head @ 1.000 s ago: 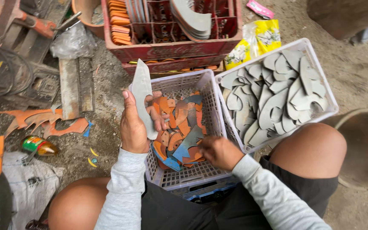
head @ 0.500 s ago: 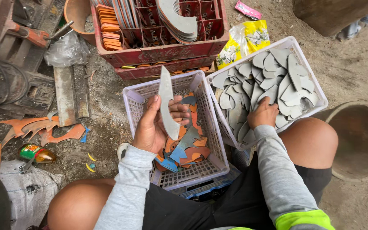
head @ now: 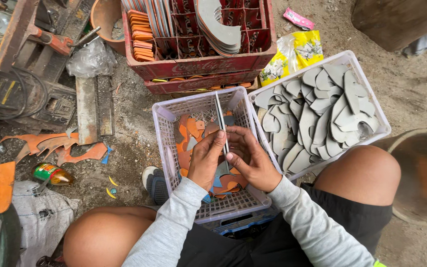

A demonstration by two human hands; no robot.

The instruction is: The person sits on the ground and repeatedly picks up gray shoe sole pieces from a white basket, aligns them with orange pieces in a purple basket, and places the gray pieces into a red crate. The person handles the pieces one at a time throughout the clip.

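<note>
A single camera, worn on the person's head, looks almost straight down over the lap at the ground. It sits close: the grey sleeves enter from the near edge, with the bare knees at the near left and near right corners. The left hand [head: 206, 160] and right hand [head: 250, 158] meet close to the middle of the view, above a white basket [head: 161, 128]. A second basket [head: 371, 106] lies to the right, a red crate [head: 198, 64] at the far edge, and tools on the dirt floor [head: 129, 148] fill the far left. No other view is given, so nothing is shared between cameras.
</note>
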